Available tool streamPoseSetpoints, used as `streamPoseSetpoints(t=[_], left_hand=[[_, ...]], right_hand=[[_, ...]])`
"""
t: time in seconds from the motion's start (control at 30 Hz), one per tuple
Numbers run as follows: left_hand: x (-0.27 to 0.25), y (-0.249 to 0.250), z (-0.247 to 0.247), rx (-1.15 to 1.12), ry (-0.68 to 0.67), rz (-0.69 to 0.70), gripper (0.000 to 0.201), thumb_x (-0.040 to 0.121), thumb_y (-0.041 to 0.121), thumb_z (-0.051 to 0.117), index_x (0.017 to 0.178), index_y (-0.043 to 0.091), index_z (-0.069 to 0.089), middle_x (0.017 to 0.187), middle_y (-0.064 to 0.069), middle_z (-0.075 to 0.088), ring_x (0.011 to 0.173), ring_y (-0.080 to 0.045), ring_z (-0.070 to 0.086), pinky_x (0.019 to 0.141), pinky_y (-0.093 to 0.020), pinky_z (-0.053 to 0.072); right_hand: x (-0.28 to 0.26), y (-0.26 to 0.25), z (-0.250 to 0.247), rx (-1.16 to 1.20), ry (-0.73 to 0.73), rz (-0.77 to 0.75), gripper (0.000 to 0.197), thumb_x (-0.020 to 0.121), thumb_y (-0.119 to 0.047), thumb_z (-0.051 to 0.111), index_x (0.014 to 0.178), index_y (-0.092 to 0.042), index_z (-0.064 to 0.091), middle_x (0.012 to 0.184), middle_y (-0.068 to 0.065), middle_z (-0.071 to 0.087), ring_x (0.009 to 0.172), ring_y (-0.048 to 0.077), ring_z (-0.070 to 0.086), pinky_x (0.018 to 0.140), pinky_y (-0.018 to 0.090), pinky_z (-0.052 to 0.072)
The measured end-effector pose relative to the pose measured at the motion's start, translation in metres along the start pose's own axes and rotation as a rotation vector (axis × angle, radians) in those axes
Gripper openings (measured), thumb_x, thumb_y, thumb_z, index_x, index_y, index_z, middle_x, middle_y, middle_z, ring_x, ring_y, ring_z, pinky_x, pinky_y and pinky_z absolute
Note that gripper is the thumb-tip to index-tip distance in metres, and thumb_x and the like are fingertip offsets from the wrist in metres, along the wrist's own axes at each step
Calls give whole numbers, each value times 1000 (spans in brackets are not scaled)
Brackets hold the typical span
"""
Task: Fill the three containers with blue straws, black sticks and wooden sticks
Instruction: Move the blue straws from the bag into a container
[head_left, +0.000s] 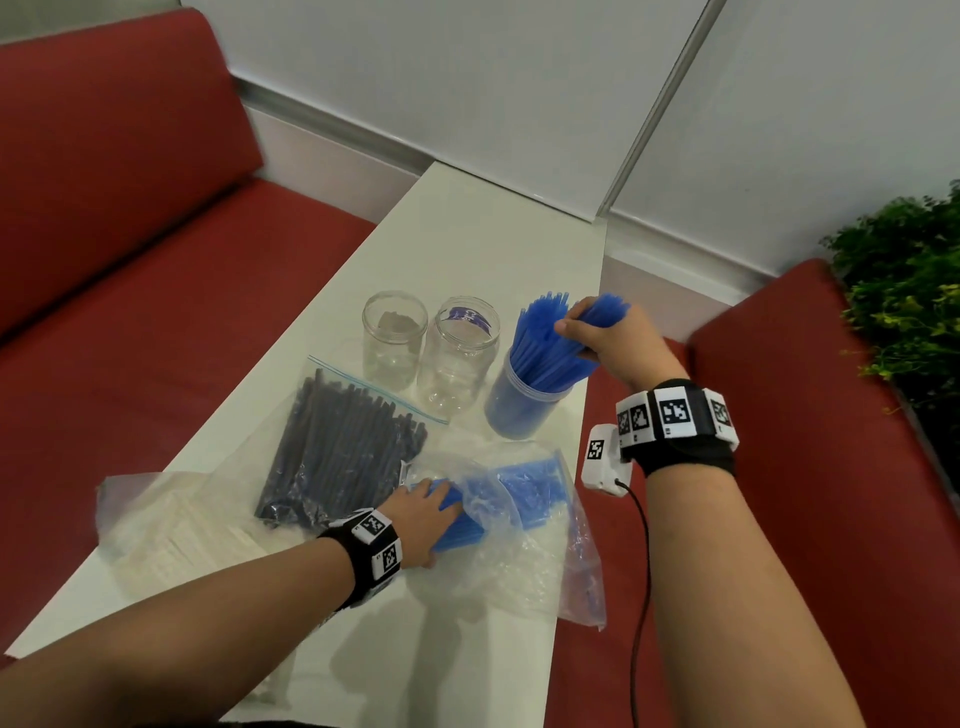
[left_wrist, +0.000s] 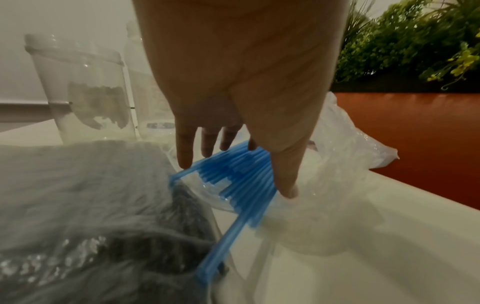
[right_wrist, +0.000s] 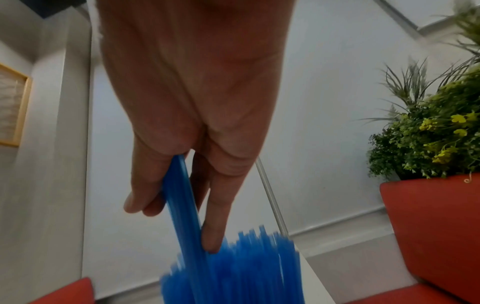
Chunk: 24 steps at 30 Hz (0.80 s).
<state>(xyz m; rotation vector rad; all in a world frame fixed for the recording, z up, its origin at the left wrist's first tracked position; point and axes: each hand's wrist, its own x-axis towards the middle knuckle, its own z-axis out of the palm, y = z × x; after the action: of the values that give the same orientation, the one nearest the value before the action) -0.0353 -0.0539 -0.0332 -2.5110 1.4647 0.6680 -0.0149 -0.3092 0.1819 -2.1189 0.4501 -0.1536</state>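
Note:
Three clear jars stand in a row on the white table (head_left: 457, 234). The right jar (head_left: 511, 410) is packed with blue straws (head_left: 545, 348). My right hand (head_left: 610, 340) grips a bunch of blue straws (right_wrist: 182, 205) over that jar. The middle jar (head_left: 457, 358) and the left jar (head_left: 392, 338) hold nothing. My left hand (head_left: 428, 514) is inside a crumpled clear bag (head_left: 524, 540) and grips a bundle of blue straws (left_wrist: 241, 176). A zip bag of black sticks (head_left: 343, 447) lies beside it. A bag of pale wooden sticks (head_left: 176, 535) lies at the near left.
Red sofa seats (head_left: 156, 312) flank the table on both sides. A green plant (head_left: 904, 291) stands at the right behind the red seat (head_left: 810, 364). A cable (head_left: 641, 571) hangs from my right wrist band.

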Motion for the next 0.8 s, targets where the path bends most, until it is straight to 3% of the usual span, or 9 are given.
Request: streamPoseSetpoints(t=[0.1,0.17,0.23,0.3,0.37,0.47,0.6,0.7,0.8], left_hand=[[4,1,5,32,-19,-48,83,89,39,65,155,20,17,160,-15,15,143,-37,25,108,-51,36],[6,1,6,50,-20,-55,74,94,33,61,154,20,20,158,-14,19,137,-37,32,106,-50,38],[7,0,4,45,-20,-48,58,98,24,54,150,18,28,154,-13,28,130,-35,39,99,-48,44],[6,-3,1,28,-15,-48,44,99,14,48,142,15,38,146,-12,37,123,-34,45,90,-45,47],[5,-4,-1,14,-24,-56,40,100,10,44,140,13,42,143,-11,41,121,-34,48,86,-43,48],[4,-6,-6,0,-50,-75,34,102,10,42,136,11,46,138,-12,46,120,-33,51,89,-43,48],[3,-9,-17,-42,-85,-112,30,103,10,42,131,7,52,130,-14,55,118,-33,57,94,-42,47],[3,-11,-25,-80,-90,-149,30,102,8,42,129,4,54,129,-16,58,117,-34,58,95,-41,47],[0,-12,-27,-74,-96,-151,31,103,8,41,132,5,52,133,-15,55,121,-33,56,97,-40,46]], right_hand=[[3,14,14,-27,-7,15,14,88,-21,77,85,-9,72,95,18,72,85,29,68,79,39,59],[6,24,23,-42,-9,22,15,87,-20,77,86,-6,72,95,23,71,78,23,63,82,44,58],[10,32,30,-44,-4,42,15,88,-20,78,88,-5,72,94,21,71,78,24,64,82,44,58],[16,38,35,-41,-2,69,14,87,-20,78,88,-6,73,93,18,72,86,32,69,84,44,61],[21,42,38,-24,-32,99,13,87,-19,78,88,-7,73,95,16,73,96,34,70,85,43,61],[23,48,39,17,-112,120,9,87,-17,78,84,-10,73,95,16,73,95,32,69,85,41,60],[22,46,35,56,-159,104,7,86,-10,78,83,-11,71,97,23,70,90,26,66,87,50,58],[18,41,34,93,-112,106,11,83,-10,81,87,-12,71,93,9,71,91,25,67,82,48,60],[14,36,34,81,-1,50,21,81,-16,82,99,-15,70,112,2,69,102,25,67,80,44,61]])
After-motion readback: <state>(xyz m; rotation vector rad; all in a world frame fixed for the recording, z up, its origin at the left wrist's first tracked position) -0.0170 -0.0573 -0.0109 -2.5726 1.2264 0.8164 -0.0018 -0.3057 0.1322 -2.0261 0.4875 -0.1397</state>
